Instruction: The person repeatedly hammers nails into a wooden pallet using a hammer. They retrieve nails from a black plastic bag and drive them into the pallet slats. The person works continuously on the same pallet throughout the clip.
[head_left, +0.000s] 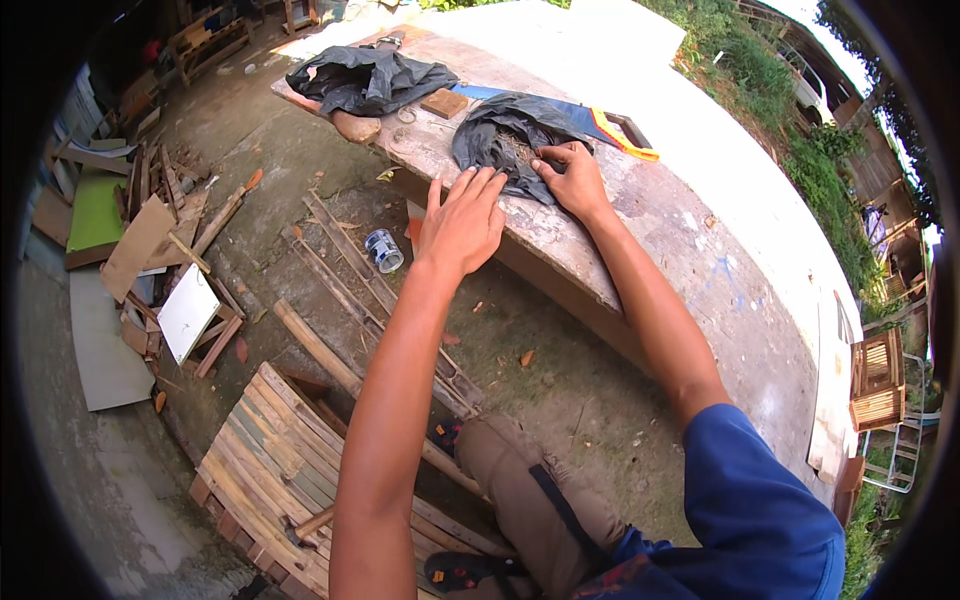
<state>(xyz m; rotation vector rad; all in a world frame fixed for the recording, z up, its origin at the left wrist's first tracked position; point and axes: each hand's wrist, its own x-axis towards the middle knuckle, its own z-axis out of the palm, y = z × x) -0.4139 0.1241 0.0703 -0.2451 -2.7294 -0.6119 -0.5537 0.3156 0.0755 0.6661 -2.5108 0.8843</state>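
Note:
My left hand (462, 220) hovers with fingers spread at the near edge of a long concrete slab (640, 230), just left of a crumpled black plastic bag (505, 135). My right hand (573, 178) rests on that bag's near edge, fingertips pressing the plastic. The bag lies open and shows a tangle of thin grey-brown stuff inside. Behind the bag lies a hand saw (600, 122) with a blue blade and an orange handle. Both forearms reach forward from below, the right one in a blue sleeve.
A second black bag (365, 78), a small wooden block (444, 102) and a rounded stone (356, 126) lie farther along the slab. On the ground are a tin can (383, 250), wooden slats (350, 280), a slatted pallet (290, 460) and scrap boards (150, 250). Grass borders the slab's far side.

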